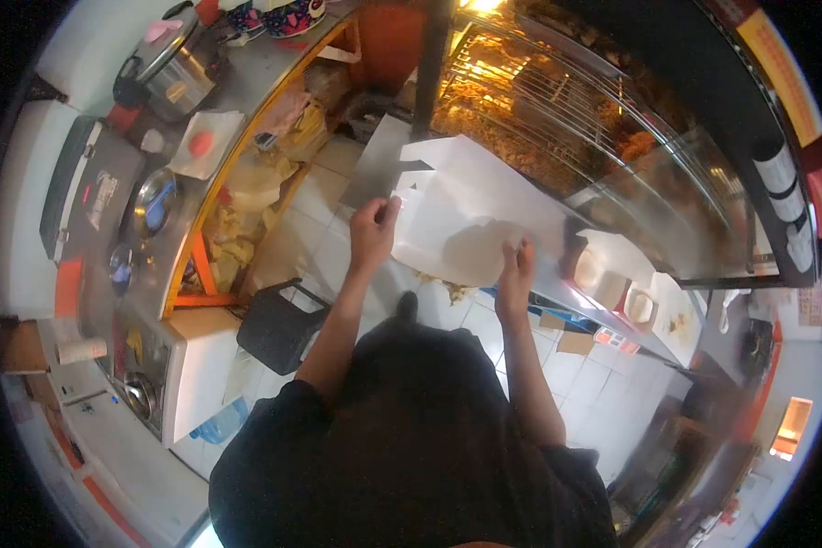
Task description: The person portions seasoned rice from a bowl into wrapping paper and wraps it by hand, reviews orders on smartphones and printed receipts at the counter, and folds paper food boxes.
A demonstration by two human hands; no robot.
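Note:
A large white cardboard box (pixel 457 205), open and unfolded at its flaps, is held up in front of me. My left hand (pixel 373 236) grips its left edge, thumb and fingers pressed together on the card. At the near right corner, my right hand (pixel 515 274) pinches the box edge. The box's inside faces me, with a shadow across its lower part and no food visible in it. Just right of it, another open white box (pixel 676 315) lies on the metal counter, with small white containers (pixel 603 274) beside it.
A lit glass display case (pixel 603 119) with wire racks stands ahead on the right. Along the left runs a metal counter (pixel 201 173) with a large pot (pixel 178 78) and bowls. A black stool (pixel 283 324) stands on the tiled floor (pixel 447 315) at my left.

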